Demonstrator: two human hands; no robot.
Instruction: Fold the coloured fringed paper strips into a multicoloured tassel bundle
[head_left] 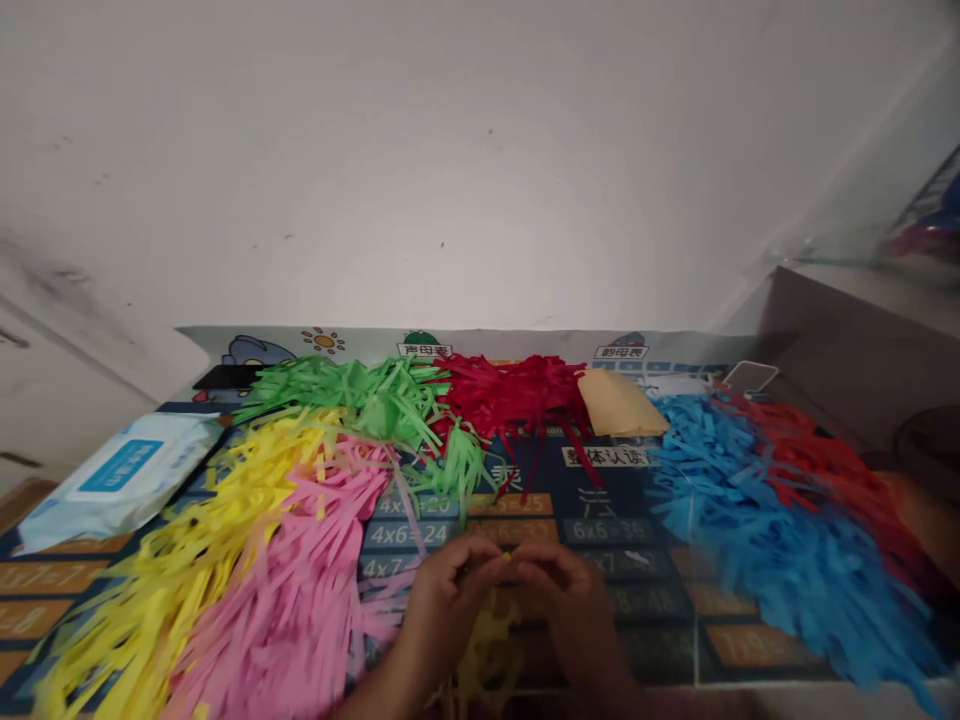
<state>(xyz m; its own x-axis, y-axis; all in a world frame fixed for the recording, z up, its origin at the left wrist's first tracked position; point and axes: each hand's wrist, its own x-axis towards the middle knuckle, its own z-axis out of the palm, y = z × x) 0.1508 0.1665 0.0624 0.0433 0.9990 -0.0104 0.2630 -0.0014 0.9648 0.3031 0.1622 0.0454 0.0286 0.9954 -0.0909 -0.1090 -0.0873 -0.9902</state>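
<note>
My left hand (448, 592) and my right hand (564, 598) meet at the front middle of the table, fingertips pinched together. Between them they grip the top of a small yellow fringed tassel (491, 645), whose dim, blurred strips hang below. Left of my hands lie a pink fringe pile (300, 560) and a yellow fringe pile (176, 560). A small green tassel (457, 460) sits just beyond my fingers. The exact fold of the yellow top is hidden by my fingers.
Green fringe (352, 395) and dark red fringe (517, 395) lie along the back. A tan paper piece (622, 403) rests beside them. On the right are blue fringe (780, 540) and red fringe (825, 470); at left, a wipes pack (124, 475). A printed mat (622, 560) covers the table.
</note>
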